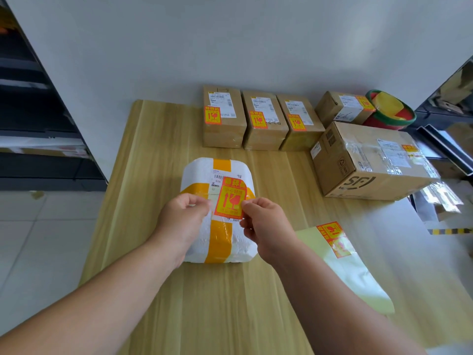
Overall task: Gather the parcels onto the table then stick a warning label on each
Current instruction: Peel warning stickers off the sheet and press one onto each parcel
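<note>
Bare wood lies open along the left side and near edge of the table (pixel 153 303), free passage for a hand. Mid-table a white foam parcel (pixel 199 170) stands in the way, left hand (pixel 183 219) and right hand (pixel 266 224) above it pinching a warning label (pixel 230 198). Three small boxes (pixel 265 121) line the far edge at the wall (pixel 230 47), a large carton (pixel 368 165) blocks the right, and a label sheet (pixel 353 267) covers the near right.

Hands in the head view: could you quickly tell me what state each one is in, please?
Left hand: pinching the warning label's left edge.
Right hand: pinching the label's right edge, over the foam parcel.
</note>
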`<action>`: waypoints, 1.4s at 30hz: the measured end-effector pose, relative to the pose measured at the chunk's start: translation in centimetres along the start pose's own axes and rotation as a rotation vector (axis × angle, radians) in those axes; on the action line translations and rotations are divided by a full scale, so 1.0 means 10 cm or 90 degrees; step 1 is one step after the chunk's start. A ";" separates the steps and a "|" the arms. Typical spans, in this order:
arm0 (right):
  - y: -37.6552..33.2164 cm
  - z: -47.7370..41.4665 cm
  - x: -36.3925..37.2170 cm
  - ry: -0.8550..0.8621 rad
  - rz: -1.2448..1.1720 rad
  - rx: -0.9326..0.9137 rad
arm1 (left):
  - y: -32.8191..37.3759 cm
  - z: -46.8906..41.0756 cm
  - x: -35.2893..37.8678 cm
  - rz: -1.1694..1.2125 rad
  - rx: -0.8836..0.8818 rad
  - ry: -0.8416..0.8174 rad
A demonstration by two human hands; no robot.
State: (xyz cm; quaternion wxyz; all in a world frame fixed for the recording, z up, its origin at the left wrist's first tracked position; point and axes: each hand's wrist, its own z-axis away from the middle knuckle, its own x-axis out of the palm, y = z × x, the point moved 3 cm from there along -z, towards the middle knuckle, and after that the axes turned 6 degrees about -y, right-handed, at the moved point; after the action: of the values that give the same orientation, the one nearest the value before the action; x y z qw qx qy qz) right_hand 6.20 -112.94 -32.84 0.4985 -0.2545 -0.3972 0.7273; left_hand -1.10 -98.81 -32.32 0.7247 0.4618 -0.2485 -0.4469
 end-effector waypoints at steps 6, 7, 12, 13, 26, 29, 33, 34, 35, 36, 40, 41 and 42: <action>0.25 0.01 0.02 -0.033 0.100 0.119 | -0.07 -0.07 -0.12 -0.223 0.137 -0.002; 0.27 0.01 0.03 -0.035 0.114 0.128 | -0.08 -0.08 -0.12 -0.247 0.152 -0.014; 0.27 -0.02 0.05 -0.025 0.168 0.138 | -0.17 -0.15 -0.12 -0.342 0.187 -0.041; 0.26 -0.03 0.05 -0.023 0.174 0.140 | -0.18 -0.16 -0.11 -0.355 0.191 -0.044; 0.24 -0.10 0.03 0.007 0.240 0.170 | -0.25 -0.26 -0.03 -0.408 0.204 -0.047; 0.24 -0.13 0.03 0.012 0.261 0.175 | -0.27 -0.28 -0.02 -0.412 0.200 -0.045; 0.24 -0.15 0.03 0.018 0.317 0.178 | -0.29 -0.29 -0.01 -0.413 0.189 -0.054; 0.23 -0.16 0.03 0.017 0.334 0.172 | -0.29 -0.30 -0.01 -0.415 0.188 -0.056; 0.23 -0.16 0.03 0.016 0.352 0.164 | -0.29 -0.30 -0.01 -0.419 0.188 -0.057; 0.23 -0.16 0.03 0.015 0.370 0.154 | -0.30 -0.30 -0.01 -0.424 0.189 -0.057; 0.22 -0.18 0.05 0.021 0.477 0.094 | -0.30 -0.31 0.00 -0.445 0.196 -0.057; 0.21 -0.18 0.06 0.023 0.506 0.079 | -0.30 -0.31 0.00 -0.449 0.199 -0.058; 0.21 -0.19 0.06 0.023 0.536 0.064 | -0.31 -0.31 0.00 -0.452 0.203 -0.058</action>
State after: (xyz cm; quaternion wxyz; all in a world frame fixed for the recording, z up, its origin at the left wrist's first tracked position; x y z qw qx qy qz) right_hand 6.32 -112.14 -35.58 0.1768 -0.3823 -0.2140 0.8813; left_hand 0.02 -97.99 -36.44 0.4328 0.6055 -0.1713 -0.6456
